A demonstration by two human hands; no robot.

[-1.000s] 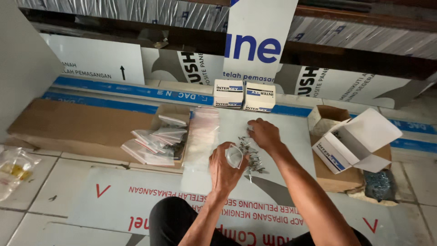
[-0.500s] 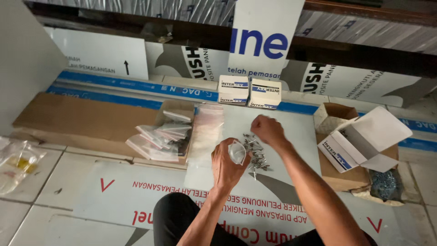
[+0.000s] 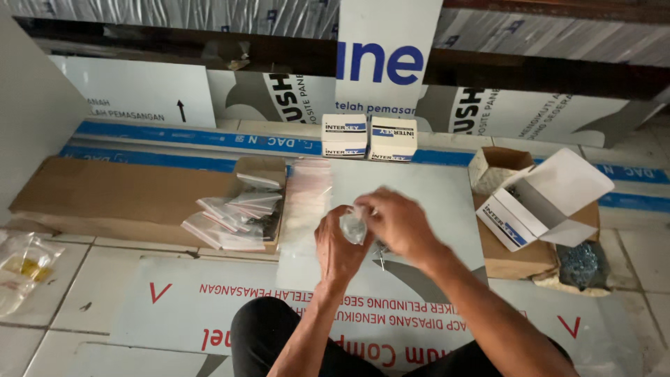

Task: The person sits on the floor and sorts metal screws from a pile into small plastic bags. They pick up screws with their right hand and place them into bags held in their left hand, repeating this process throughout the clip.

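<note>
My left hand (image 3: 337,246) holds a small clear plastic bag (image 3: 352,225) up in front of me. My right hand (image 3: 399,225) is against the bag's top, fingers closed at its mouth. Under the hands lies a pile of small metal screws (image 3: 381,254) on a pale grey panel (image 3: 433,192), mostly hidden by my right hand. A stack of empty clear bags (image 3: 305,202) lies just left of the hands. Filled small bags (image 3: 234,216) are heaped on a flat cardboard box (image 3: 118,195) further left.
Two small white boxes (image 3: 368,137) stand at the panel's far edge. An open white box (image 3: 541,199) sits on brown cardboard at the right, with a bag of dark screws (image 3: 581,264) beside it. A plastic bag (image 3: 21,269) lies at the far left. Printed sheets cover the tiled floor.
My right hand has come back from the screw pile to the bag held in my left hand. The camera view has tilted down slightly.
</note>
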